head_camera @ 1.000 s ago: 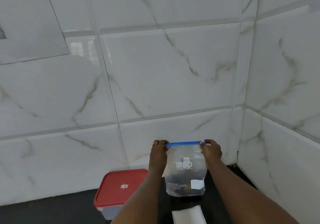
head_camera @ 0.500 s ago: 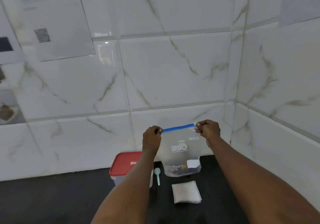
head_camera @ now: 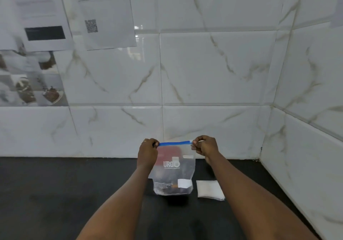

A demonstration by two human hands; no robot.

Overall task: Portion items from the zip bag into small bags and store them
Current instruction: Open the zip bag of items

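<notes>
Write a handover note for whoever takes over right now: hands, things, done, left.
The left hand pinches the left end of the blue strip on the zip bag; the right hand pinches the right end.
The bag hangs upright over the black counter, dark items at its bottom.
A stack of small bags lies to its right.
Done: nothing visibly portioned.
Left: open the zip, fill the small bags, store them.

Both forearms extended forward; left hand [head_camera: 147, 151] and right hand [head_camera: 205, 146] level, apart, fingers curled, each pinching a top corner of zip bag [head_camera: 178, 173].
</notes>
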